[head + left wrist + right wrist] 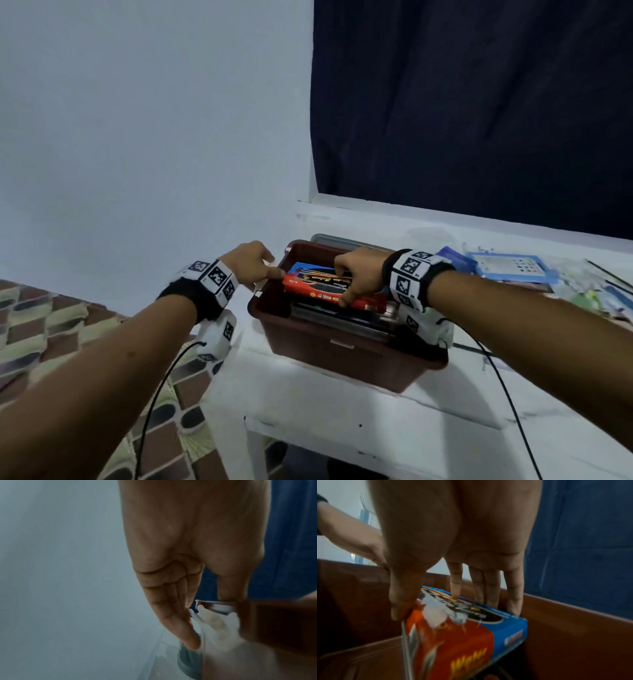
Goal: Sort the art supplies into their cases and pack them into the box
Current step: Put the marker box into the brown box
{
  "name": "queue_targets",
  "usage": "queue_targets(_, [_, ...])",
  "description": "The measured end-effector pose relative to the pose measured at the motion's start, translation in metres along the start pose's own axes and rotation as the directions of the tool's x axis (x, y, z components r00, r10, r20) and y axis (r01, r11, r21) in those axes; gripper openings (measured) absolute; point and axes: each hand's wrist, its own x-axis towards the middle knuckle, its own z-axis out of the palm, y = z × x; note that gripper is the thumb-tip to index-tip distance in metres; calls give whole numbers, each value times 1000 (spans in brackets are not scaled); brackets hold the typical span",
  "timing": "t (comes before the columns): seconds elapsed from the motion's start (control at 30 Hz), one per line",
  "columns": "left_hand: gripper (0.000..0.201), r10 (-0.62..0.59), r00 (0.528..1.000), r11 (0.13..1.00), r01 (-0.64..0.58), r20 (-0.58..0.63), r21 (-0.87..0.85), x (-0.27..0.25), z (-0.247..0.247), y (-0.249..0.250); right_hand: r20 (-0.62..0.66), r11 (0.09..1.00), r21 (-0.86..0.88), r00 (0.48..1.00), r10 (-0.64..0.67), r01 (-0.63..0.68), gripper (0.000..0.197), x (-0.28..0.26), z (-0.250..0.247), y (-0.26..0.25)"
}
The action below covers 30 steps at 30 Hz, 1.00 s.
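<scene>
A brown plastic box [342, 356] stands on the white table [342, 411]. My right hand [359, 274] reaches into it and grips two cartons held together, a red water-colour carton [318, 289] and a blue carton [301, 267]. In the right wrist view my right hand [443, 607] has its thumb on the red carton [453, 649] and its fingers behind the blue carton [510, 627]. A dark flat case [335, 317] lies under them. My left hand [251, 262] grips the box's left rim. In the left wrist view my left hand [209, 622] has its thumb on the rim beside a white latch [219, 620], fingers down outside the box's wall [274, 622].
A grey lid [329, 238] lies behind the box. To the right sit a blue-framed board [510, 269], thin brushes [609, 274] and loose supplies. A dark curtain [479, 102] hangs behind. The table's left edge drops to a patterned floor [68, 325]. Cables trail from both wrists.
</scene>
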Motion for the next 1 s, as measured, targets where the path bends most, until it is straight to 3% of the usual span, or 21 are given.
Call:
queue_targets(0.17, [59, -4, 997, 994, 11, 72, -105, 3, -6, -8, 96, 1000, -28, 995, 7, -4, 64, 11, -7, -5])
queue_targets(0.4, [54, 0, 987, 991, 21, 159, -131, 7, -14, -5, -41, 999, 36, 999, 15, -13, 46, 22, -10, -14])
queue_targets(0.6, [54, 11, 985, 984, 20, 173, -175, 8, -13, -10, 67, 997, -73, 997, -35, 40, 66, 31, 12, -21])
queue_targets(0.83, [52, 20, 984, 976, 19, 177, -217, 11, -11, -13, -5, 984, -174, 999, -42, 40, 68, 39, 23, -16])
queue_targets(1.0, [50, 26, 985, 971, 16, 170, -239, 10, -9, -16, -21, 993, -119, 1000, -16, 13, 66, 42, 30, -15])
